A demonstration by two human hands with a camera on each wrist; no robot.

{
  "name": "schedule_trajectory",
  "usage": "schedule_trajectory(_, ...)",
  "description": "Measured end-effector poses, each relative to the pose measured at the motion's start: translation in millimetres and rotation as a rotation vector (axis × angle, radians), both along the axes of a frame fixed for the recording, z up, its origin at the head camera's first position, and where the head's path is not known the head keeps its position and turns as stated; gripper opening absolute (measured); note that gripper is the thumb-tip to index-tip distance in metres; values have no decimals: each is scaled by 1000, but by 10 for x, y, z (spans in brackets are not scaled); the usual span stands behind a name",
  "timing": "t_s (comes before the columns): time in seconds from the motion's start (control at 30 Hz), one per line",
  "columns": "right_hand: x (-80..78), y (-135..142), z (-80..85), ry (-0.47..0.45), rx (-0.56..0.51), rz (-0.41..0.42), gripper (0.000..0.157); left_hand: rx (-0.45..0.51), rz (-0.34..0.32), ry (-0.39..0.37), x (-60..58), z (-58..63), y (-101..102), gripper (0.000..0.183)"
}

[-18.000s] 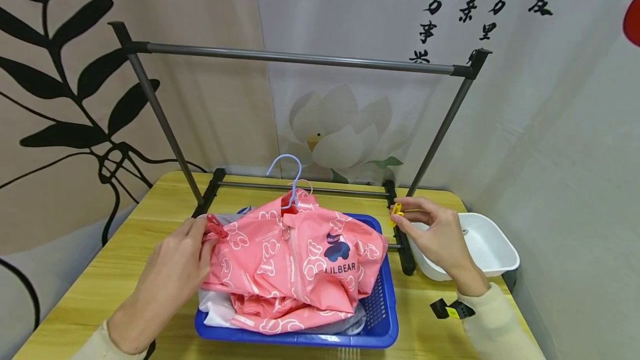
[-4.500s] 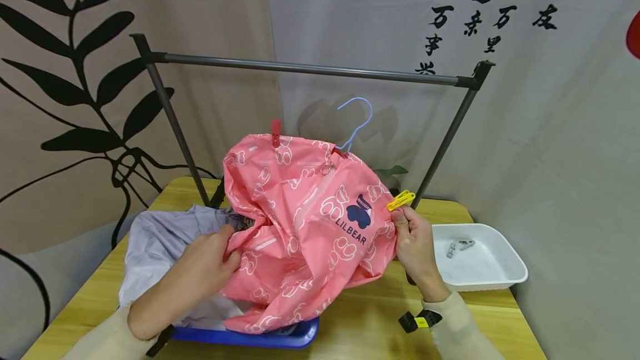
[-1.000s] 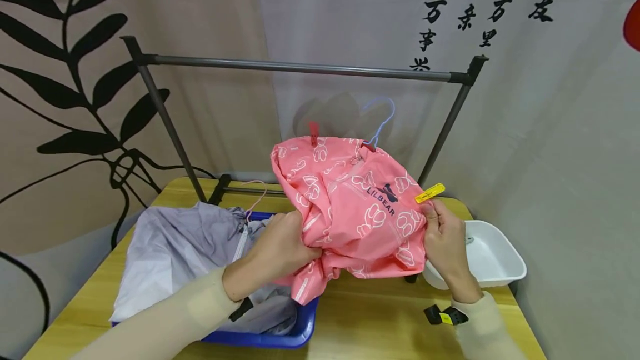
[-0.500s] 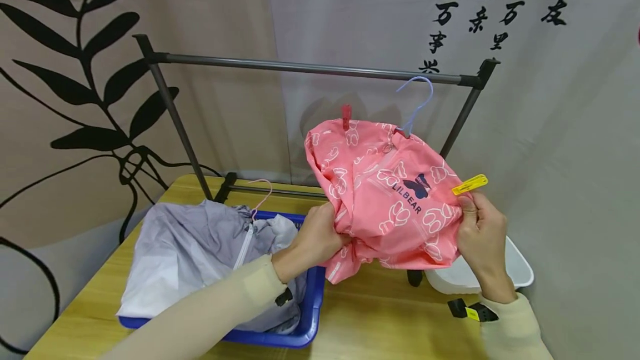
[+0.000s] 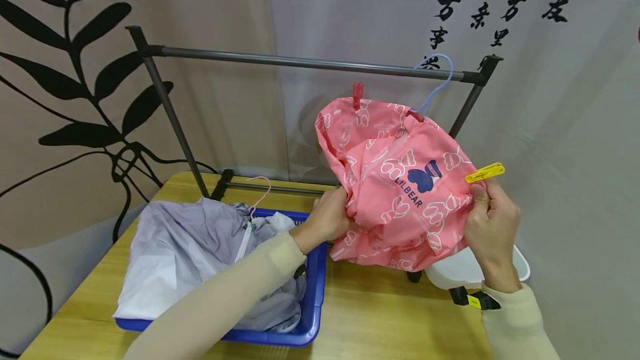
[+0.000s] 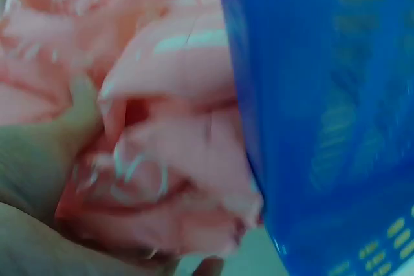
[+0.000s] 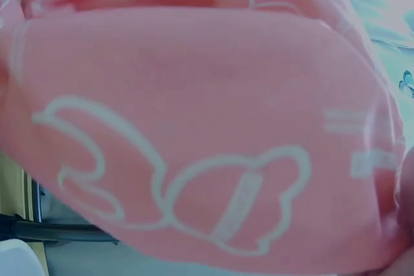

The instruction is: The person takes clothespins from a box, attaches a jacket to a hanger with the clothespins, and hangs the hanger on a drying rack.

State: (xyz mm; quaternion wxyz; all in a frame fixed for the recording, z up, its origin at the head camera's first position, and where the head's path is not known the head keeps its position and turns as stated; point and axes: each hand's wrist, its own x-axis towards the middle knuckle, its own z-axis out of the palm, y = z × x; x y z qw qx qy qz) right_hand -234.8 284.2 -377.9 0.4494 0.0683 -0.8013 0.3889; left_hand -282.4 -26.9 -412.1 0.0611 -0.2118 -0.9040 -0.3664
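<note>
Left hand (image 5: 329, 216) gripped pink bear-print cloth jacket (image 5: 387, 199), 8 o'clock | right hand (image 5: 492, 224) pinched it, 3 o'clock | maybe to hold it up

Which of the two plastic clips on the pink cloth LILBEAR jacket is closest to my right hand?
The yellow plastic clip, just above your right hand at the jacket's side edge; the red plastic clip is farther off, on the top edge.

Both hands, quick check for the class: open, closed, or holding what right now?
Left hand: closed, holding the pink jacket, bunched.
Right hand: closed, holding the pink jacket just below the yellow clip.
</note>
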Motion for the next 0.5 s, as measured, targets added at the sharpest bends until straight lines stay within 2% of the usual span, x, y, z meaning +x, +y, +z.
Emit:
schedule_trajectory(0.1,-17,-5,10,40,-4,-26,29,-47,17,-84,-98,2,-68,79)
schedule_trajectory(0.17,-28,-4,13,68,-6,-43,28,-49,14,-117,-156,7,-134,79)
schedule_trajectory(0.27,-40,4,19,89,-14,-55,26,-47,16,-117,-232,8,-241,57)
schedule_trajectory(0.4,-48,9,22,102,-11,-69,24,-25,50,-57,-327,-18,-343,17)
schedule_trajectory(0.43,-49,9,22,105,-10,-71,23,-20,52,-47,-345,-25,-355,12)
schedule_trajectory(0.5,-50,8,24,110,-8,-74,23,-18,53,-62,-364,-32,-355,16)
